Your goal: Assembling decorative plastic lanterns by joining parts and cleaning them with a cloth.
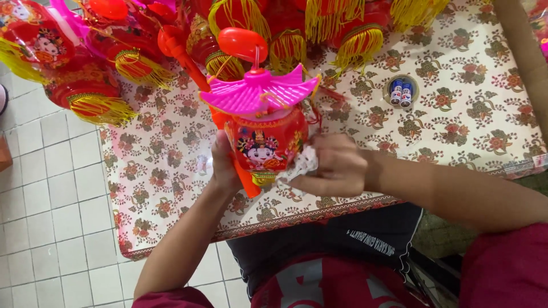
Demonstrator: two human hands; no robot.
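Hands meet over the near edge of a table covered with a floral-patterned tablecloth (456, 102). The left hand (224, 165) is wrapped around the left side of a red toy lantern (264, 140), fingers curled behind it and mostly hidden, thumb side showing along its edge. This lantern has a bright pink pagoda-style roof, a red drum-shaped body printed with a cartoon figure, and a red handle bulb rising above the roof. It is held upright, just above the tablecloth near the middle of the near edge. The right hand (337, 165) presses against the lantern's lower right side, fingers bent inward and pinched on a crumpled piece of white patterned wrap (301, 165) that touches the lantern body.

Toward the far right part of the table sits a small round dish (401, 93) holding two blue and white batteries (401, 92) lying side by side. Along the far edge, from the left corner to past the middle, a heap of red lanterns with yellow tassels (125, 63) lies piled, some spilling over the left edge above the tiled floor (45, 188).
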